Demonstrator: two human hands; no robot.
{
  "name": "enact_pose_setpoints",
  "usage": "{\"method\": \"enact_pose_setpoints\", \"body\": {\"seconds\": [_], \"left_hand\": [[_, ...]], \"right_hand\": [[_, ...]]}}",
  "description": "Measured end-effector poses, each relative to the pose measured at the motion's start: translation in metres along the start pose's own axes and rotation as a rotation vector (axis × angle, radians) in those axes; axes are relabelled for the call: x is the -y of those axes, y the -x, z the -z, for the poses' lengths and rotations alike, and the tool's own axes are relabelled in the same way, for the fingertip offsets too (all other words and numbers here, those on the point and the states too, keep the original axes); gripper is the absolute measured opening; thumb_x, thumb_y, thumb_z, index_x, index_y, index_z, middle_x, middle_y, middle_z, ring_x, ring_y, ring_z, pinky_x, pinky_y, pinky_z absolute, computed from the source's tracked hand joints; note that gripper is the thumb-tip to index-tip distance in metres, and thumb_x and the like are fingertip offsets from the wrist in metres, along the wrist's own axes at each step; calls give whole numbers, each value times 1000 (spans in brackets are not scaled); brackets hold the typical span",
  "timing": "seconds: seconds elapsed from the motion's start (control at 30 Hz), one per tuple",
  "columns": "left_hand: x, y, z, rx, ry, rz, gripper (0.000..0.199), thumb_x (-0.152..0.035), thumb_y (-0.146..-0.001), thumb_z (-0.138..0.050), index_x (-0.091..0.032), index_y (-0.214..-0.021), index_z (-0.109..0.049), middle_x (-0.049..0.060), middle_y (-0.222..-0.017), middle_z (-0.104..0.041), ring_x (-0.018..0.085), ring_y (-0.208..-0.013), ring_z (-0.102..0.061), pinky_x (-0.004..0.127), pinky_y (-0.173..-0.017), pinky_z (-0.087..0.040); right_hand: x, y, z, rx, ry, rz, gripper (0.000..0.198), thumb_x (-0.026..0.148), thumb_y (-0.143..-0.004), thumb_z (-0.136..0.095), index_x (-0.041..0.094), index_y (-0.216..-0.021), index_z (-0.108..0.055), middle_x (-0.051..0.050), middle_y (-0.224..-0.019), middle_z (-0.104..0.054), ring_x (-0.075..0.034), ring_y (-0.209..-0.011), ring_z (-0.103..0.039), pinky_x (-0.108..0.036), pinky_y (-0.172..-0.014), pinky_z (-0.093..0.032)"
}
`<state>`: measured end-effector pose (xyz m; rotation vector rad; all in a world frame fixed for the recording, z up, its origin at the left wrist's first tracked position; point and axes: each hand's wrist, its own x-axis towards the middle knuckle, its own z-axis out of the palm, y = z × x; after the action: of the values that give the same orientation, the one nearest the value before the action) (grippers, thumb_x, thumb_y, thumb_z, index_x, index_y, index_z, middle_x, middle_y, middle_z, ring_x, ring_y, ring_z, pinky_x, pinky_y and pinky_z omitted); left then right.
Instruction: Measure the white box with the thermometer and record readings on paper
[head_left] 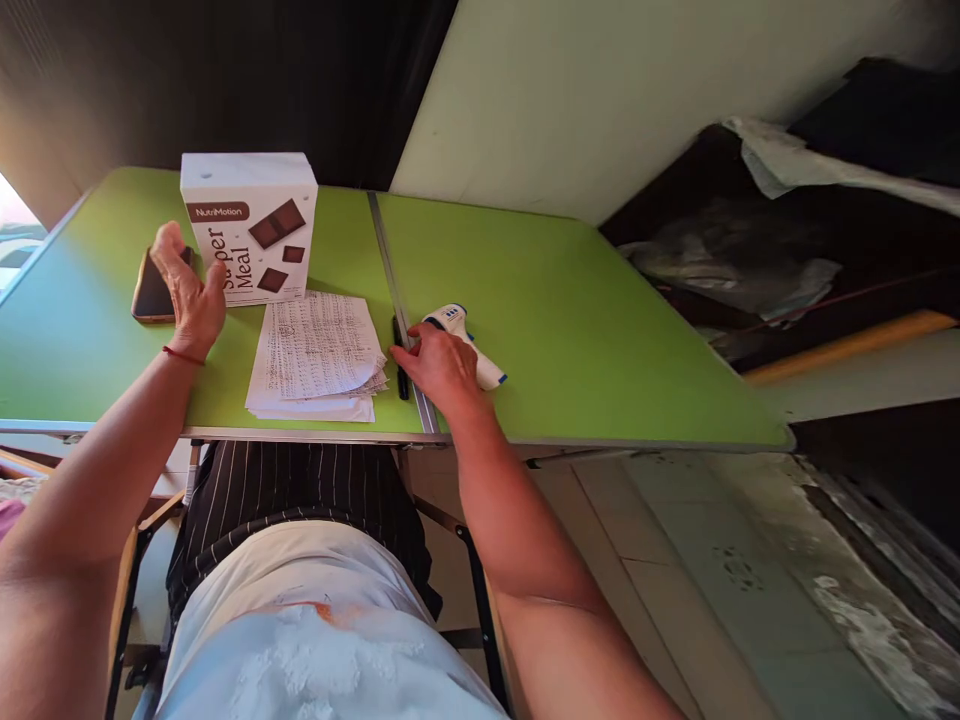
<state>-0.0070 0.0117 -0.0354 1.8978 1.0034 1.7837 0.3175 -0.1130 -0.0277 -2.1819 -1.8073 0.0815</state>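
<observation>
My left hand (187, 295) is at the left edge of a white "Super Meal" box (277, 265), which stands upright on the green table. Its thumb overlaps the box's front and its fingers are spread apart from the thumb, over a dark phone (152, 292). Whether the thumb touches the box I cannot tell. My right hand (441, 365) rests palm down by a black pen (403, 378), thumb and forefinger apart near it. Partly hidden under and behind this hand lies a white and blue infrared thermometer (489, 372). Printed paper sheets (319, 355) lie stacked between the hands.
A metal strip (390, 255) crosses the green folding table (600, 340). Dark panel and pale wall (525, 110) stand behind it. To the right are shelves holding crumpled plastic (727, 255). Chair arms flank my lap below the table edge.
</observation>
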Motion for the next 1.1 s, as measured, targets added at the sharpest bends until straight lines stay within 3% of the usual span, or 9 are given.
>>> {"method": "enact_pose_setpoints", "body": {"seconds": [0.07, 0.17, 0.27, 0.37, 0.5, 0.67, 0.83, 0.97, 1.1], "left_hand": [[-18, 9, -2, -150, -177, -106, 69, -76, -94, -61, -25, -140, -48, 10, -149, -46, 40, -154, -25, 67, -124, -20], [-40, 22, -13, -85, -272, -224, 60, -70, -94, -65, -24, -131, -52, 14, -144, -48, 41, -145, -38, 67, -122, -22], [-52, 31, -29, 284, -294, -304, 50, -65, -93, -67, -25, -122, -61, 14, -133, -59, 41, -131, -53, 66, -117, -31], [-56, 36, -41, 693, -296, -409, 40, -59, -101, -54, -25, -116, -67, 13, -128, -66, 37, -122, -60, 61, -114, -38], [-59, 44, -50, 944, -268, -492, 49, -54, -107, -42, -20, -133, -65, 20, -141, -64, 35, -130, -60, 56, -117, -40], [-61, 50, -50, 1067, -235, -469, 65, -58, -104, -51, -18, -155, -52, 24, -156, -54, 39, -145, -52, 58, -124, -33], [-62, 48, -48, 1156, -289, -460, 67, -64, -101, -56, -27, -157, -50, 20, -160, -52, 38, -149, -49, 58, -125, -30], [-63, 47, -49, 1159, -327, -497, 59, -59, -102, -55, -25, -150, -58, 22, -158, -53, 40, -146, -51, 59, -121, -35], [-68, 46, -48, 1189, -383, -486, 57, -57, -104, -51, -22, -148, -61, 23, -157, -53, 41, -141, -55, 60, -118, -39]], "right_hand": [[-1, -1, -1, -18, 6, -1, 41, 37, -91, -68, 12, -124, -74, -16, -98, -80, -35, -98, -74, -47, -87, -56], [-5, -3, -1, -30, 15, 32, 40, 29, -88, -67, 13, -124, -75, -16, -94, -80, -35, -95, -73, -46, -85, -56], [-9, -4, -1, -10, 5, 76, 47, 21, -88, -62, 18, -133, -72, -14, -97, -79, -33, -94, -71, -44, -85, -55], [-13, -6, -1, -12, -90, 124, 51, 21, -91, -52, 23, -139, -70, -12, -104, -77, -30, -96, -70, -43, -89, -56], [-17, -13, -5, -87, -361, 158, 50, 20, -93, -40, 20, -130, -74, -11, -107, -73, -26, -105, -68, -42, -101, -53], [-15, -14, -20, -163, -783, 112, 39, 33, -91, -51, 22, -127, -64, -7, -107, -69, -22, -100, -67, -40, -96, -54], [-2, -2, -22, -238, -1062, 157, 40, 67, -90, -62, 28, -96, -58, 0, -84, -62, -20, -86, -63, -38, -89, -53], [10, 8, -17, -38, -1216, 244, 49, 77, -87, -63, 28, -94, -60, 0, -87, -70, -18, -88, -67, -36, -87, -56], [8, 18, -24, 142, -1283, 169, 62, 86, -81, -63, 27, -102, -66, 1, -80, -69, -15, -67, -64, -29, -56, -49]]}}
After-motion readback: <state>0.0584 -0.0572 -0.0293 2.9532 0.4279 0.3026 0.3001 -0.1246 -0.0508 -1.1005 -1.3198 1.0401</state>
